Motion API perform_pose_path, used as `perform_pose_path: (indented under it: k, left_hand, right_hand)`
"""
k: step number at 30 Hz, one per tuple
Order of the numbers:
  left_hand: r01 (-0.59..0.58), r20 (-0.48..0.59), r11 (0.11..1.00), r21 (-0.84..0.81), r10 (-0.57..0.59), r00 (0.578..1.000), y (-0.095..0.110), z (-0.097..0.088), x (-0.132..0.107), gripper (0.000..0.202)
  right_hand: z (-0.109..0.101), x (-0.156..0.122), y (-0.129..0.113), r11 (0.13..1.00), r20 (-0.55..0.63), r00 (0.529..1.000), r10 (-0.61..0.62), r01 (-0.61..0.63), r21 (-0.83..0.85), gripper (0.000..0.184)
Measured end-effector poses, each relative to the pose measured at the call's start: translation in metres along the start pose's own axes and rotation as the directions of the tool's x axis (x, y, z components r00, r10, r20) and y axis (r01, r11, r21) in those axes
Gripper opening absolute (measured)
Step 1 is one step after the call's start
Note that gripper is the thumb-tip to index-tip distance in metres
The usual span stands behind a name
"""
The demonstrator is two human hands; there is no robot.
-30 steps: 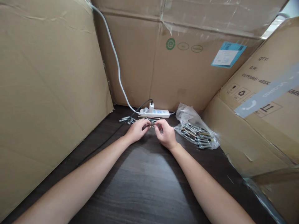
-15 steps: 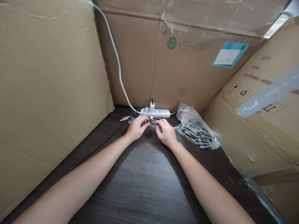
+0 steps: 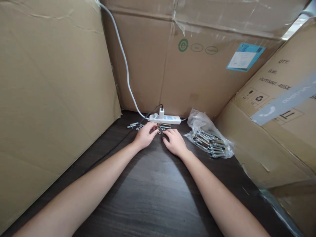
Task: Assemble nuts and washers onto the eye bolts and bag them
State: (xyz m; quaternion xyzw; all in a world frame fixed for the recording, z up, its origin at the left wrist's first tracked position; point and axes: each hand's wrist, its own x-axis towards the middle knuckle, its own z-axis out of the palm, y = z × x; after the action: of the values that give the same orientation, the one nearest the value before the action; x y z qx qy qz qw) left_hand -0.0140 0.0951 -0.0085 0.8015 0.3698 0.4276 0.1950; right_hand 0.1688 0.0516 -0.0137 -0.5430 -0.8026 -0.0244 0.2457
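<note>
Dark wood-grain table (image 3: 153, 194), boxed in by cardboard: one large carton (image 3: 49, 85) at left, another (image 3: 172, 72) across the back with a blue label (image 3: 245, 57), a third (image 3: 278, 112) leaning in at right. White power strip (image 3: 166, 119) lies against the back carton, its white cable (image 3: 123, 59) running up, a black cable (image 3: 116, 144) trailing left across the table. Clear plastic bag (image 3: 209, 141) of long silvery bolts sits just right of the hands; a few loose bolts (image 3: 133, 125) lie to the left. Left hand (image 3: 144, 136) pinches a small metal piece (image 3: 158, 126) in its fingertips, just in front of the power strip; piece shiny, too small to make out further. Right hand (image 3: 175, 142) lies palm down, fingers stretched flat, gripping nothing, near a washer (image 3: 160, 132) on the table between the hands.
</note>
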Motion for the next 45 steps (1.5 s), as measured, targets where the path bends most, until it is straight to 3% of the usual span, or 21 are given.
perform_pose_path:
  k: [7,20,45]
  left_hand:
    - [-0.006,0.013,1.0,-0.002,0.006,1.0,0.001,-0.001,-0.001,0.009]
    - [-0.009,0.008,1.0,0.023,0.009,1.0,0.002,-0.001,-0.001,0.008]
    - [-0.013,0.026,1.0,0.008,0.012,1.0,0.001,0.0,-0.001,0.009]
  right_hand:
    - [0.001,0.0,0.001,0.998,-0.046,0.997,0.062,-0.063,-0.025,0.015]
    - [-0.002,0.001,-0.003,0.986,0.007,0.993,0.121,-0.119,-0.114,0.006]
    - [-0.01,0.003,-0.01,0.952,0.162,0.956,0.244,-0.204,-0.23,0.012]
